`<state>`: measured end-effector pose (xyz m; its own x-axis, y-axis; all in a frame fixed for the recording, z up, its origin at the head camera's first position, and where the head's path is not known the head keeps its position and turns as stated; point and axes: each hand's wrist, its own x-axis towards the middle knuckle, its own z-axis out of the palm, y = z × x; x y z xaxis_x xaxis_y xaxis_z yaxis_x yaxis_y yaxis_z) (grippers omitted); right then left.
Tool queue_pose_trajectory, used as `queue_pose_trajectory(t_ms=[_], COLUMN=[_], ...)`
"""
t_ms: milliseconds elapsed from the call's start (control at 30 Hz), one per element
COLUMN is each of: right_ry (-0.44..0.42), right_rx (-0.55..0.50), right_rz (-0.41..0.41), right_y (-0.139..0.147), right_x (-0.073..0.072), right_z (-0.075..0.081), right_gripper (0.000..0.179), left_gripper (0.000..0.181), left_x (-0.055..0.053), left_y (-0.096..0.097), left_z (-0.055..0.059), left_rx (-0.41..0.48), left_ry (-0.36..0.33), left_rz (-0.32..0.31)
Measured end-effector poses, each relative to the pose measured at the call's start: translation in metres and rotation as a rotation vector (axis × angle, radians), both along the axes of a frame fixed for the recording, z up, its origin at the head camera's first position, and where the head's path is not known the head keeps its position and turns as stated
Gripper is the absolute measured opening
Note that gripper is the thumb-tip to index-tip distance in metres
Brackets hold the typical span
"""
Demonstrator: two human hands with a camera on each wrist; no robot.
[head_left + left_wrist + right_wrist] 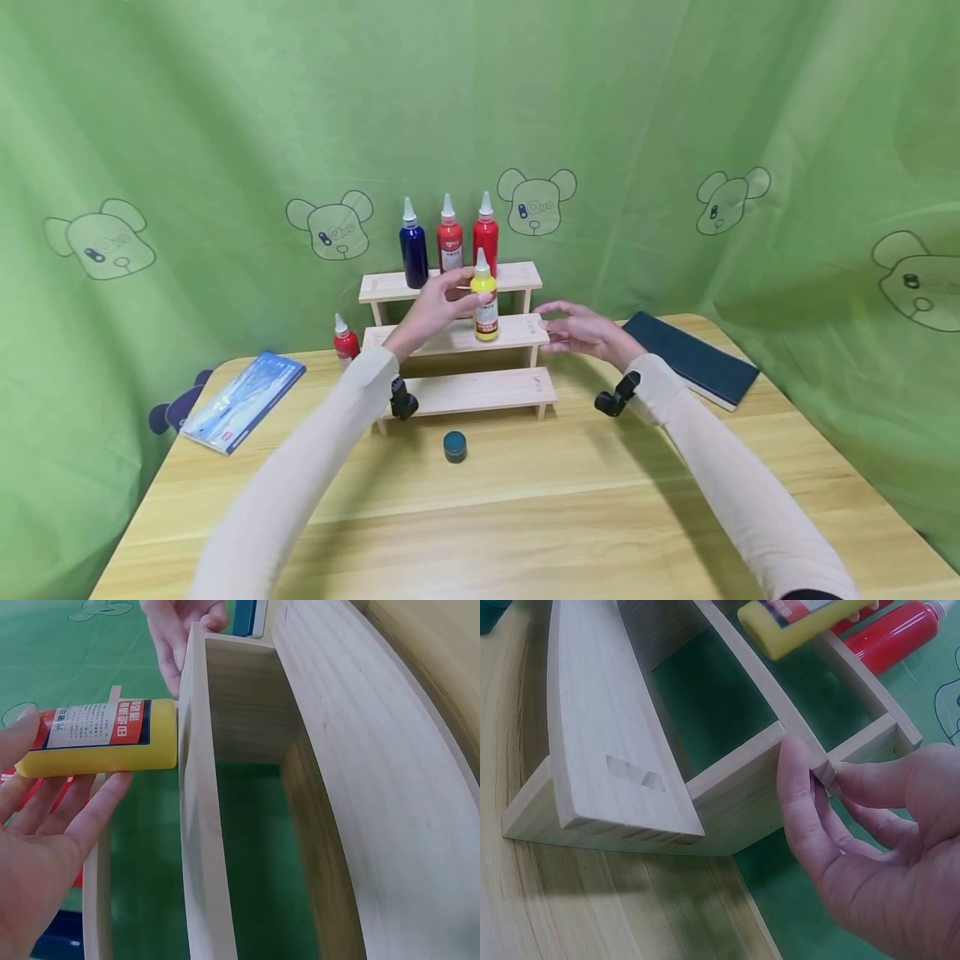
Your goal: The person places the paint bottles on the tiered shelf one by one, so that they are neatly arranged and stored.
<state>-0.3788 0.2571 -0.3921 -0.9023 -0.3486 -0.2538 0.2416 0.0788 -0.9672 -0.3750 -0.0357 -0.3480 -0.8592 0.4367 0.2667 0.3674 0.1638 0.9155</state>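
My left hand (429, 317) holds a yellow squeeze bottle (486, 310) with a white pointed cap between thumb and fingers. The bottle stands upright, its base right at the middle board of a three-step wooden rack (521, 329). In the left wrist view its printed label (86, 724) faces the camera. At the rack's right end, my right hand (588, 332) pinches the corner of that same board, thumb and forefinger (799, 795) on either side. On the top board stand a dark blue bottle (414, 254), an orange-red bottle (450, 242) and a red bottle (486, 237).
A smaller-looking red bottle (346, 342) stands on the table left of the rack. A dark teal jar (454, 447) sits in front. A blue and white booklet (243, 402) lies at left, a dark notebook (693, 360) at right. Behind hangs a green curtain (637, 108).
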Motion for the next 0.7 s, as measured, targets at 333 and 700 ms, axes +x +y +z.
queue_pose_trajectory(t_ms=[333, 700], right_ry=[-0.003, 0.003], right_rx=[0.000, -0.009], right_rz=[0.008, 0.016], right_y=[0.000, 0.000], right_x=[-0.001, 0.000], right_z=[-0.001, -0.001], right_gripper=[0.055, 0.052], left_gripper=[0.058, 0.059], left_x=[0.001, 0.005], left_y=[0.017, 0.018], left_z=[-0.010, -0.009], left_rx=[-0.090, -0.119], left_ry=[0.144, 0.133], left_rz=[0.085, 0.093])
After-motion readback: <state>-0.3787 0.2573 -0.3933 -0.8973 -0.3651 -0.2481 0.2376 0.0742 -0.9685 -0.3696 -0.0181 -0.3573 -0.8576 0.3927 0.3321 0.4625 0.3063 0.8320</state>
